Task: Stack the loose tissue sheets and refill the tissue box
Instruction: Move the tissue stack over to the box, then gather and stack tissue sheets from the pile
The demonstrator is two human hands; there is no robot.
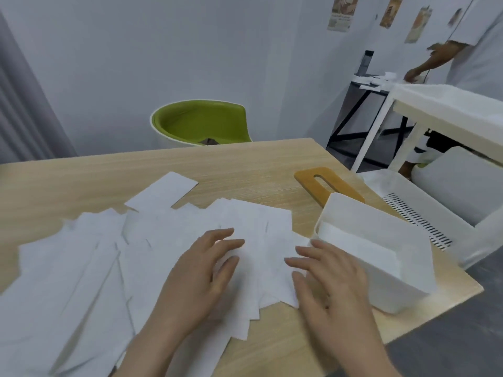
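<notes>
Several loose white tissue sheets (109,257) lie spread and overlapping across the wooden table (245,164). My left hand (198,276) rests on the sheets near the middle with fingers spread. My right hand (329,278) lies flat beside it, fingers pointing left over the sheets' right edge. Just right of my right hand stands the open white tissue box (381,257), with some white tissue inside it. The box's wooden lid (326,186), with a slot in it, lies on the table behind the box.
A green chair (201,123) stands behind the table. To the right are a white slotted bin (435,213), a white shelf unit (435,110) and a black frame table. Another person (462,50) stands at the far right. The table's right edge runs close by the box.
</notes>
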